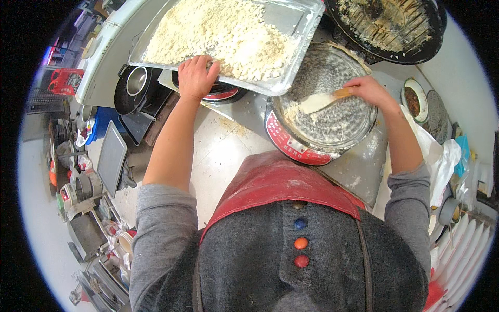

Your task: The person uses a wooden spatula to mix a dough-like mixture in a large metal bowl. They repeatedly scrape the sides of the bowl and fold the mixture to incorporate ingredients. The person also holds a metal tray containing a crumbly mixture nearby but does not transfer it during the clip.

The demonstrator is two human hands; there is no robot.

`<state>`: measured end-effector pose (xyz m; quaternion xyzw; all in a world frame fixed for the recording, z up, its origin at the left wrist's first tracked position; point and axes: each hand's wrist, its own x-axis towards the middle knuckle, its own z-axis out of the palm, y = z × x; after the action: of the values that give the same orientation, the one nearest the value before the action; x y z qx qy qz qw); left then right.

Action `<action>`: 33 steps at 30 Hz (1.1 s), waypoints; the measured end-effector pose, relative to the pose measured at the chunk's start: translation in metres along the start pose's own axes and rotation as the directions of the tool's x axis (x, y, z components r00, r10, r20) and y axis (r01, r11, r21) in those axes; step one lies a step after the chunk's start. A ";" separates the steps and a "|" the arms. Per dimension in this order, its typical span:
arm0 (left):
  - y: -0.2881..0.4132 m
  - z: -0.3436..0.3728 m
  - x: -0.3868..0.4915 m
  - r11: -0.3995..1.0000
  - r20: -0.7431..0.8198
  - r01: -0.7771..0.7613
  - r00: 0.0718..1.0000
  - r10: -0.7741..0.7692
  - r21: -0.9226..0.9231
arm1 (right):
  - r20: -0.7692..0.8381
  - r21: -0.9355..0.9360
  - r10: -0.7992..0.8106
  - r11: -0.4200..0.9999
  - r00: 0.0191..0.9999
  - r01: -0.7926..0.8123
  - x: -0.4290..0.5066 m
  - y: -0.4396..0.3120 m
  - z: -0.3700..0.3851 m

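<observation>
My left hand (198,76) grips the near rim of a large metal tray (282,84), its thumb over the edge. Pale crumbly pieces (218,35) cover most of the tray. My right hand (368,90) holds the wooden handle of a brush (321,102) with pale bristles or a pale blade; which of the two is unclear. The brush's tip rests on a round, textured metal plate (343,121) dusted with pale powder, set in a round appliance with a red label (296,142). The tray's right corner overlaps the plate's far left side.
A black round pan (438,39) with a ridged, crumb-covered inside stands at the upper right. A bowl (423,97) of dark contents lies beyond my right hand. A second round appliance (222,95) sits partly under the tray. A black pot (121,93) and a flat tray (112,158) are on the left.
</observation>
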<state>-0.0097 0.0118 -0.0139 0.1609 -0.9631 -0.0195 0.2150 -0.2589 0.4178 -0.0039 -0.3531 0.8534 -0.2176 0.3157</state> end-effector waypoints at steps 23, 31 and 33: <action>0.002 -0.001 0.001 0.999 0.030 0.042 0.999 -0.042 0.003 | 0.150 0.633 0.164 0.741 0.975 -0.222 -0.051 0.017 0.013; 0.002 -0.002 -0.001 0.999 0.013 0.038 0.999 -0.037 -0.024 | -0.167 0.668 0.156 0.744 0.974 -0.005 -0.063 -0.061 -0.039; 0.003 -0.002 -0.001 0.999 0.006 0.035 0.999 -0.035 -0.014 | -0.295 0.570 0.069 0.813 0.953 0.118 -0.045 -0.086 -0.032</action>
<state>-0.0086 0.0147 -0.0128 0.1759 -0.9606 -0.0306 0.2128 -0.2156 0.3995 0.0871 -0.2131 0.7792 -0.5233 0.2713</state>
